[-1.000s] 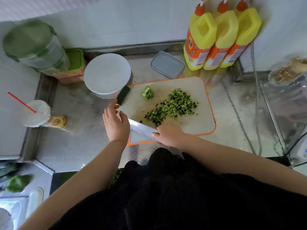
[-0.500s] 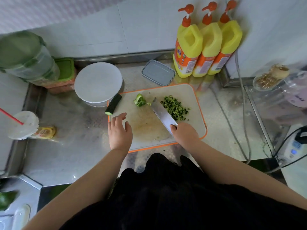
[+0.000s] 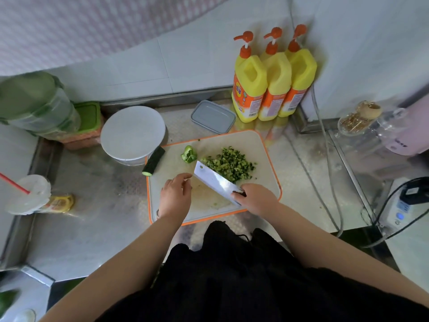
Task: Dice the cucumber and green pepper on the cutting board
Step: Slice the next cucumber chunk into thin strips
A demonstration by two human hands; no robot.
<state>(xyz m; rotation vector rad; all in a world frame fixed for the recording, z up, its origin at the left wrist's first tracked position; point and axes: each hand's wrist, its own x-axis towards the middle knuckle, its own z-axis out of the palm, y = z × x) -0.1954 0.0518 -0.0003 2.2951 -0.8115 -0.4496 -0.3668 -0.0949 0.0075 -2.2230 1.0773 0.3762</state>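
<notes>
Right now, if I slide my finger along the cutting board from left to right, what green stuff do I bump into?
Cucumber piece hanging over the left edge → green pepper chunk → pile of diced bits.

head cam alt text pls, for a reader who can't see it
A person's right hand grips a cleaver against a pile of diced greens on an orange-rimmed cutting board; the left hand hovers beside the blade. A cucumber piece lies across the board's left edge.
</notes>
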